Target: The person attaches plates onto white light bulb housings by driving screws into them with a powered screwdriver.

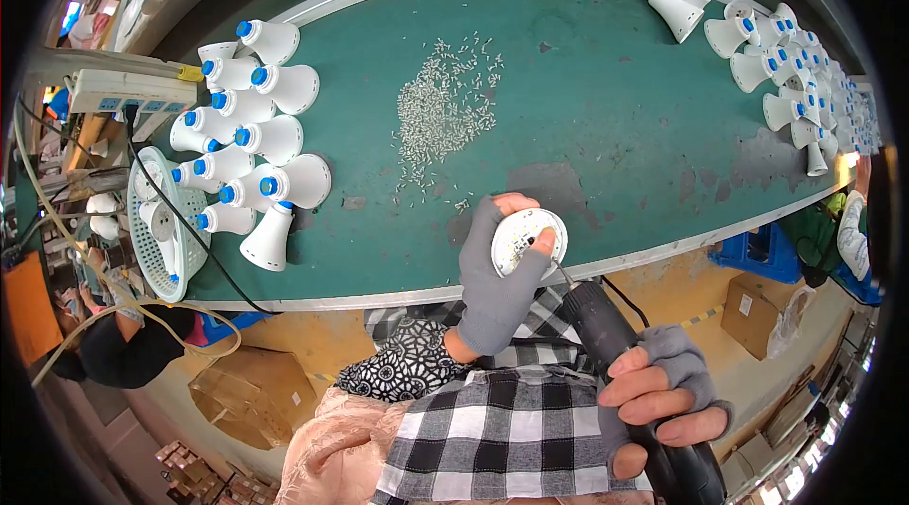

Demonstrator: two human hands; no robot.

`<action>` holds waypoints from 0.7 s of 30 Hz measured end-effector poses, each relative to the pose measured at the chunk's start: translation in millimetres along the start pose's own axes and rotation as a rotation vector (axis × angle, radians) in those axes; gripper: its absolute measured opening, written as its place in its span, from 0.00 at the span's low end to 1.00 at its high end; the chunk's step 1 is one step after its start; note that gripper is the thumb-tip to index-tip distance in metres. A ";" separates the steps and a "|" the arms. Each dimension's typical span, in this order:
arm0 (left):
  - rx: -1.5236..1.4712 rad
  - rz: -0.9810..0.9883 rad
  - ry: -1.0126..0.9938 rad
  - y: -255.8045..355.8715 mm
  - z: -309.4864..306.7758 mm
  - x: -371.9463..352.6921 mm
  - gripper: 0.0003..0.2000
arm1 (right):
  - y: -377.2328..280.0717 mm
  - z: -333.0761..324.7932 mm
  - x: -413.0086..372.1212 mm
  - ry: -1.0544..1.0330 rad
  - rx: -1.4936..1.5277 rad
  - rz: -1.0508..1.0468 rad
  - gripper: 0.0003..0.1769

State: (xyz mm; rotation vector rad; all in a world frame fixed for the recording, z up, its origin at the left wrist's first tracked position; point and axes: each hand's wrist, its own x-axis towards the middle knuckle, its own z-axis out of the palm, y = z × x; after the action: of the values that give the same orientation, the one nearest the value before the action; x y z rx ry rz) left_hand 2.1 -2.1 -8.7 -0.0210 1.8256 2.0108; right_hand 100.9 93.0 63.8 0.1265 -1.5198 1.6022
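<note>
Head: basket (194, 261) of housings (159, 219) (1 handheld (528, 242))

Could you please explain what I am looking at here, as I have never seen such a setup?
This single picture comes from a camera worn on a person's head, looking down at their own gloved hands. The left hand holds a round white lamp part at the edge of the green table. The right hand grips a black power screwdriver, its tip on that part. On the table lie a heap of small screws and white housings with blue caps.
</note>
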 end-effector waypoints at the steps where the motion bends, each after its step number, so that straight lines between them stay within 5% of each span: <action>1: 0.012 0.009 -0.004 -1.5 -0.9 0.2 0.14 | -3.7 -10.6 10.3 -0.125 -0.024 0.031 0.25; 5: 0.004 0.002 -0.007 -2.2 -0.9 0.0 0.13 | 0.2 -12.8 27.6 -0.311 -0.040 0.039 0.24; 17: -0.086 -0.053 0.001 3.7 1.6 -2.9 0.13 | 12.0 -13.3 40.0 -0.319 0.005 0.027 0.24; 21: -0.281 -0.218 -0.013 21.3 -4.1 -0.6 0.14 | 9.2 -17.1 45.5 0.196 0.299 0.128 0.20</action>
State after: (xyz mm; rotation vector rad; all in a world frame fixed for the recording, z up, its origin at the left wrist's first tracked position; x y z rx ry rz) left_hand -5.1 -7.2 11.1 -0.2759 1.4498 2.0845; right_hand 76.3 132.4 80.9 0.0369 -1.1529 1.8796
